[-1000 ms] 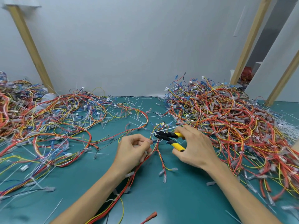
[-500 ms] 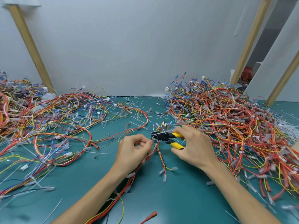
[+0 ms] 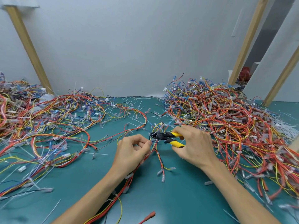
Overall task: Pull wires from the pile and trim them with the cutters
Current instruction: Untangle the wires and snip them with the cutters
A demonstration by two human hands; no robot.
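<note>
The left hand (image 3: 132,151) was curled, thumb and forefinger pinching a thin bundle of wires (image 3: 159,157) just above the green bench (image 3: 178,202); the bundle ran down under the left wrist towards the near edge, with a few red and yellow strands ending in clear sleeves between the two forearms; the right hand (image 3: 194,146) was wrapped round the yellow handles of the cutters (image 3: 168,137), whose black head pointed left and lay in the wires right beside the left fingertips; whether the blades were closed on a wire could not be told; the big pile (image 3: 226,123) of red, orange, yellow and blue wires lay heaped on the right side of the bench, touching the right hand's far edge; a looser spread of wires (image 3: 56,120) covered the left side; white cut ties (image 3: 284,126) lay at the pile's far right; a red terminal (image 3: 149,215) lay near the front edge; a pale wall (image 3: 129,46) stood behind.
</note>
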